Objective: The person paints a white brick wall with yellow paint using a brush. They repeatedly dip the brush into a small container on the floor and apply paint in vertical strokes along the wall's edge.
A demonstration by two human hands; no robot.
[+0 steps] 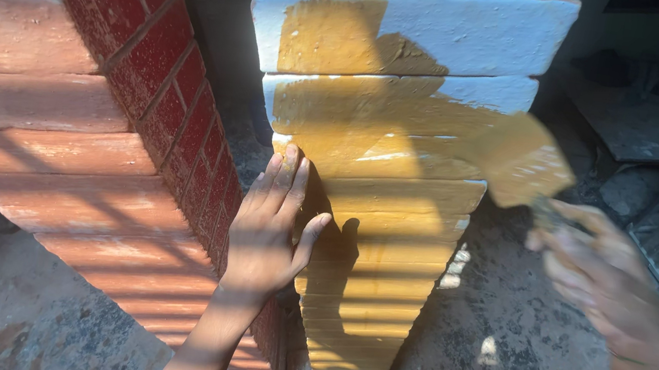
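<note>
At the left of the frame runs a red brick wall point(163, 73). The left hand point(271, 228) lies flat and open on the left edge of the brick pillar point(395, 212) at centre, holding nothing. The pillar's long axis runs top to bottom, ochre below, white above. At right, the right hand point(603, 278) clenches a blurred paintbrush point(524, 166), bristles pointing upper left, touching the pillar's right edge.
</note>
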